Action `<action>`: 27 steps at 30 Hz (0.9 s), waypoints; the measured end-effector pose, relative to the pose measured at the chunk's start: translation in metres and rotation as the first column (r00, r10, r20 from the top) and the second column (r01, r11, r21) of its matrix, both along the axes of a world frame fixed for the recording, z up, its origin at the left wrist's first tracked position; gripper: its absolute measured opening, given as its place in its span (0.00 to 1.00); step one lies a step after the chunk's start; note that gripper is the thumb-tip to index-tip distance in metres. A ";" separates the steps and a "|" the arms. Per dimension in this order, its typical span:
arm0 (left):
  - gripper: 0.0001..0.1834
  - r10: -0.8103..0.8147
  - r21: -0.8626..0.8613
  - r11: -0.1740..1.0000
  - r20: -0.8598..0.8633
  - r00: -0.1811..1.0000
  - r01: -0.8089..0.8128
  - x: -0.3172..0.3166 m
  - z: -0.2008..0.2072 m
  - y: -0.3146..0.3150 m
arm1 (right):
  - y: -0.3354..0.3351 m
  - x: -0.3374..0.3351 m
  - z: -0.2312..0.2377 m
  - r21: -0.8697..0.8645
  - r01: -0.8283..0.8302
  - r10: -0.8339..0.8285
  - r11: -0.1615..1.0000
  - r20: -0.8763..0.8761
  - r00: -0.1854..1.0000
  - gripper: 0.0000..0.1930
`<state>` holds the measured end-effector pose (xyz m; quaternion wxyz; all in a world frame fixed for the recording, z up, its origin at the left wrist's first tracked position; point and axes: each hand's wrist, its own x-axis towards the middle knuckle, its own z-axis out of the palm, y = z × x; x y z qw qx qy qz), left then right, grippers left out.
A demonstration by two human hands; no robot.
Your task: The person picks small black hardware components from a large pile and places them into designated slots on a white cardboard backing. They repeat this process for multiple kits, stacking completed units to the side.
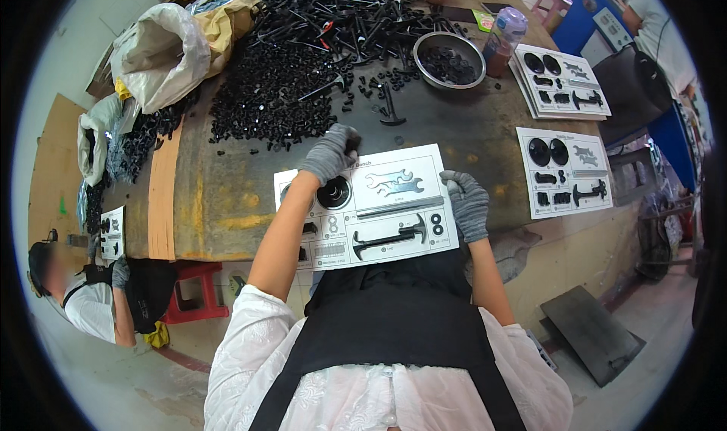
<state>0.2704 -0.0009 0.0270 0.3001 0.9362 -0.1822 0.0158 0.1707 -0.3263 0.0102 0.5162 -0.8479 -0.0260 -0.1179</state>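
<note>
A white sheet of card with printed outlines lies at the table's near edge, tilted slightly. On it I see silver open-ended wrenches, black round discs, a long metal bar, a black hammer-shaped tool and two small black rings. Grey-gloved, my left hand hovers over the card's top edge with curled fingers; their contents are hidden. My right hand, also gloved, grips the card's right edge. My left forearm covers part of the card's left side.
Black fasteners and hammer-like parts are heaped beyond the card. A metal bowl of black pieces, a bottle and filled cards stand right. Sacks sit left; a co-worker holds another card.
</note>
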 end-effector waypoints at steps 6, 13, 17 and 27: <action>0.28 0.048 -0.253 0.967 0.108 0.993 -0.019 -0.084 0.040 0.027 | -0.003 0.000 -0.001 -0.101 -0.005 0.008 0.995 0.030 1.000 0.08; 0.25 -0.025 -0.030 0.999 0.118 0.993 0.029 -0.179 0.002 0.022 | 0.004 0.000 0.001 -0.017 0.021 -0.021 1.000 -0.011 1.000 0.08; 0.26 -0.013 0.099 0.995 0.058 0.998 0.007 -0.174 0.025 0.016 | 0.003 0.003 0.000 0.102 0.043 -0.033 0.994 -0.093 0.995 0.08; 0.11 0.590 -0.356 0.743 -0.050 0.806 -0.566 -0.114 0.057 0.073 | 0.088 0.034 0.055 0.358 -0.354 0.396 0.864 -0.048 0.917 0.14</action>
